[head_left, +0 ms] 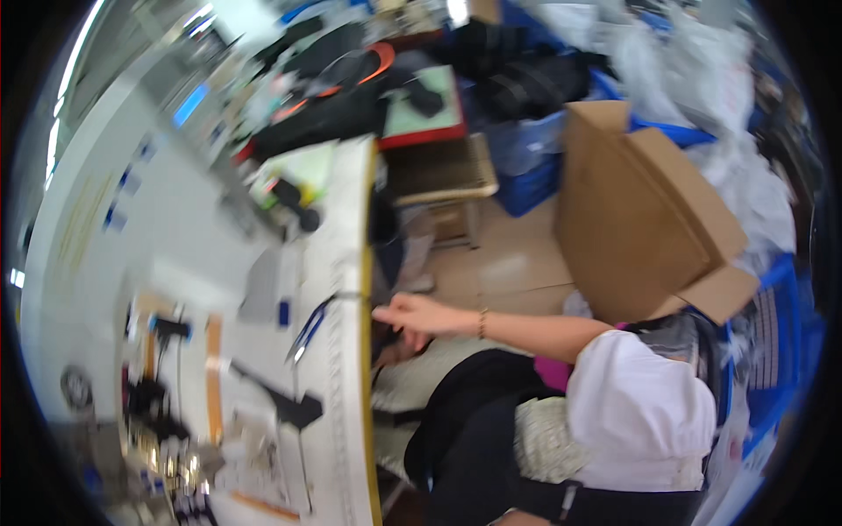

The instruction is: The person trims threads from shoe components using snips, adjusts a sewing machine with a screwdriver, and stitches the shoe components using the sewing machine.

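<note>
My right hand [419,317] reaches leftward to the yellow-edged table [338,473], a beaded bracelet on its wrist. Its index finger stretches out at the table edge, the other fingers are partly bent, and I see nothing held. Just past the fingertip, a slim blue-handled tool with a pointed metal tip [307,333] lies on the table, like small snips. A dark, flat angular piece [285,399] rests nearer me. At the lower edge shows a sliver of skin, perhaps my left hand [519,519]; its fingers are hidden. The picture is blurred by motion.
A large open cardboard box [631,219] stands on the floor at the right, beside blue baskets [772,324] and white plastic bags [702,70]. Past the table is a wooden stool [447,180]. Dark goods are heaped at the back. Machine parts [158,394] stand at the left.
</note>
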`<action>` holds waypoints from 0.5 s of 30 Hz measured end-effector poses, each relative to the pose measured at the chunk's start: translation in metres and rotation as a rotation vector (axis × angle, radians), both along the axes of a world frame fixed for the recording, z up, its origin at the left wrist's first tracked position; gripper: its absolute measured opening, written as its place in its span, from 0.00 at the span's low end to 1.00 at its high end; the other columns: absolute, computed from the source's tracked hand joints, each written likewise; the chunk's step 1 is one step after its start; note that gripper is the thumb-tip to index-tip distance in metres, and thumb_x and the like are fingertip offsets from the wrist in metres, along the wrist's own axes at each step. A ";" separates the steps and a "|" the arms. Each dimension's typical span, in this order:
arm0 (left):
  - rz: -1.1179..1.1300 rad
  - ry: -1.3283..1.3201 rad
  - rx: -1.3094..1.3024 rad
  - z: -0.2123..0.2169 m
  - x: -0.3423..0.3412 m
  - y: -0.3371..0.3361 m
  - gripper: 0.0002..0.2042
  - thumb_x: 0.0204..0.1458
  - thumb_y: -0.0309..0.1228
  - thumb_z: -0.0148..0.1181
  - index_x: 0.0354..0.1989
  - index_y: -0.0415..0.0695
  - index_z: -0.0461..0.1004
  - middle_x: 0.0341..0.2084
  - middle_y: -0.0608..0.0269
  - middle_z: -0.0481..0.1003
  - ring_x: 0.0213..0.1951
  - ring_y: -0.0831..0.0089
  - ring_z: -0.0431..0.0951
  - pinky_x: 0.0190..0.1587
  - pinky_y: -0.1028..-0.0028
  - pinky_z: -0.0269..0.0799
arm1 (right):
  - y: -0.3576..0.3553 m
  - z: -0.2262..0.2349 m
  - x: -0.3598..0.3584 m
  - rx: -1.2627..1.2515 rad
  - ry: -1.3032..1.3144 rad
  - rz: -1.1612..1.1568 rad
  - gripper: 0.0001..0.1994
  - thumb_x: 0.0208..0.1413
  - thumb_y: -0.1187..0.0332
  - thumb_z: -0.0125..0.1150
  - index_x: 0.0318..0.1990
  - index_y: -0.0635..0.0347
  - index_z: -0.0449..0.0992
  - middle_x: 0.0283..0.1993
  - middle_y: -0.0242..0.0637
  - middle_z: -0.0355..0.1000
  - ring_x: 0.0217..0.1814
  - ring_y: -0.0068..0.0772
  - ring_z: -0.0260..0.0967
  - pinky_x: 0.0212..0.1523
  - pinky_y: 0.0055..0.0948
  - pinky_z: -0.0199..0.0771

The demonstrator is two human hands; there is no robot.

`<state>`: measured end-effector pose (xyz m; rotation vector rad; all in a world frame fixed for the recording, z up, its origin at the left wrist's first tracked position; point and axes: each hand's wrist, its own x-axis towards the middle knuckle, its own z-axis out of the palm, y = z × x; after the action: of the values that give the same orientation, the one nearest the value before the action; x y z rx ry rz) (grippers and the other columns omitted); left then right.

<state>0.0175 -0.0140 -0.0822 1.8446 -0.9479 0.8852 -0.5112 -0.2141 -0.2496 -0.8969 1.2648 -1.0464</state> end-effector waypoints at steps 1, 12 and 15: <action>0.048 -0.022 -0.069 0.008 0.002 0.007 0.11 0.56 0.31 0.52 0.39 0.37 0.74 0.37 0.48 0.74 0.40 0.60 0.74 0.46 0.66 0.67 | -0.007 0.000 0.016 0.004 -0.078 0.025 0.30 0.53 0.41 0.50 0.37 0.67 0.63 0.32 0.40 0.66 0.20 0.25 0.68 0.18 0.23 0.73; -0.575 0.005 -0.305 -0.010 -0.078 -0.044 0.06 0.53 0.21 0.51 0.35 0.30 0.69 0.25 0.53 0.73 0.24 0.70 0.74 0.26 0.73 0.72 | -0.033 0.037 0.038 0.050 0.119 0.169 0.22 0.59 0.50 0.46 0.32 0.65 0.66 0.24 0.33 0.66 0.20 0.23 0.67 0.17 0.21 0.71; -0.774 0.048 0.145 -0.030 -0.101 -0.063 0.05 0.47 0.19 0.47 0.29 0.35 0.71 0.28 0.54 0.74 0.28 0.61 0.74 0.33 0.65 0.69 | -0.032 0.034 0.040 0.045 0.135 0.142 0.21 0.60 0.51 0.46 0.33 0.65 0.66 0.25 0.34 0.66 0.20 0.23 0.66 0.18 0.21 0.71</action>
<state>-0.0834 -0.0771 -0.1124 1.4052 -1.5674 0.2950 -0.4710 -0.2460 -0.2155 -1.0209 1.3116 -0.8540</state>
